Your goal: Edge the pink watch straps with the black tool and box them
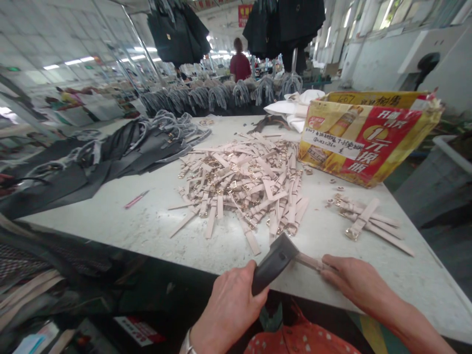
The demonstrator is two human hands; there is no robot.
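My left hand [234, 300] is closed around a dark grey strap-like piece [275, 263] at the table's front edge. To its right, my right hand [348, 278] pinches a narrow beige strap [309, 260], whose far end meets the dark piece. Beyond both hands lies a large heap of beige straps with gold buckles [243, 182]. Several more buckled straps [372, 221] lie crossed over one another on the right side of the table.
A yellow and red cardboard box [368, 137] stands at the back right. Dark grey pieces with looped handles [129, 147] cover the left side. A small red-handled tool [136, 198] lies nearer. Behind the table, a person [240, 64] stands near hanging black bags [283, 29].
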